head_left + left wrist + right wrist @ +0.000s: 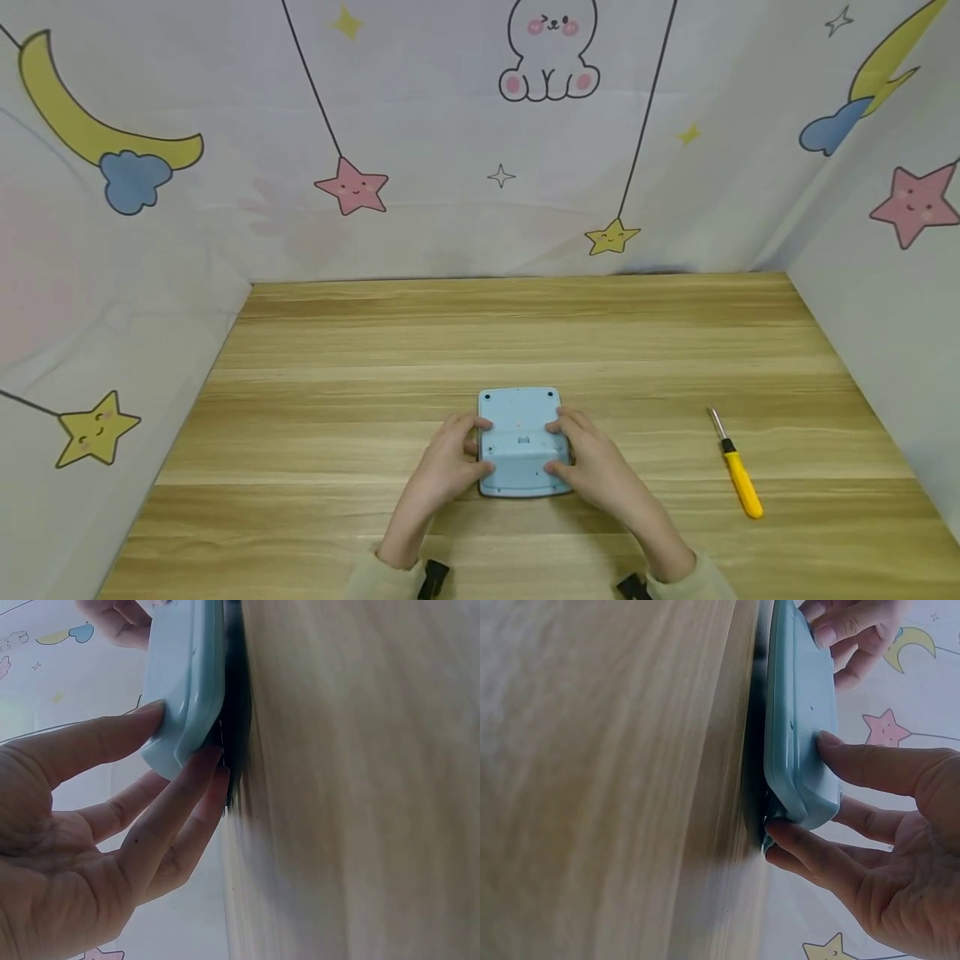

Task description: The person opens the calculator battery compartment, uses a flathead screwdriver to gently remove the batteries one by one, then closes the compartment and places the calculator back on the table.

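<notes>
A light-blue calculator (522, 458) lies back side up near the front middle of the table, with small dark screw holes at its corners. My left hand (447, 458) grips its left edge, the thumb on the back face and the fingers along the side and underneath. On the opposite edge my right hand (600, 462) holds it the same way. Both wrist views show the casing (182, 690) between thumb and fingertips, with a dark strip under its rim. Whether it touches the table there, I cannot tell. Its front face is hidden.
A screwdriver (737, 475) with a yellow handle and a metal shaft lies on the wood-grain table (337, 375), right of my right hand. White cloth walls (450, 225) printed with stars and moons stand at the back and both sides.
</notes>
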`<move>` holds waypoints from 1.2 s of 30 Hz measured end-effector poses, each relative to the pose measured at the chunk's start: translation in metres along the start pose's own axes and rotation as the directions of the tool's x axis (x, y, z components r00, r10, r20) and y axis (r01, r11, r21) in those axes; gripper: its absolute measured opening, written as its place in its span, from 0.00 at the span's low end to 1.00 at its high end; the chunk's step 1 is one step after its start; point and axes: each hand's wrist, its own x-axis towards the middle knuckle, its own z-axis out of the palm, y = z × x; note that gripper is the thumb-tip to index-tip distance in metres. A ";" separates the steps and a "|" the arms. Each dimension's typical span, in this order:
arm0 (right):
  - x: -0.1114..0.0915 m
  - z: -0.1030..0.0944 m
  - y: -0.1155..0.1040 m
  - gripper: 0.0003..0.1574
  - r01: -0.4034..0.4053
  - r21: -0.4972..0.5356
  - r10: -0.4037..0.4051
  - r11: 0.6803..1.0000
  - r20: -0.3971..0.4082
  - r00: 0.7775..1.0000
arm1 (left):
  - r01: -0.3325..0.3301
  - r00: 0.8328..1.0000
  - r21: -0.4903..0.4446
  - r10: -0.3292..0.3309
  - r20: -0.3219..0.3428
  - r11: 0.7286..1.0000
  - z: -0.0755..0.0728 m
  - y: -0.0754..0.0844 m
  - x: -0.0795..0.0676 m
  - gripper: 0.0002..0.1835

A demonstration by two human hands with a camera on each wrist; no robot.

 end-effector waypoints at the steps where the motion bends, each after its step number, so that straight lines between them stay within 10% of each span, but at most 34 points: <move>1: 0.000 0.000 0.000 0.27 0.000 -0.001 0.000 1.000 0.001 1.000 | -0.001 1.000 0.002 0.001 -0.001 1.000 0.000 0.000 0.000 0.27; 36: -0.003 0.001 0.006 0.27 0.072 -0.126 -0.075 0.989 -0.019 0.997 | -0.003 0.999 -0.009 0.003 0.046 1.000 -0.001 -0.002 -0.001 0.29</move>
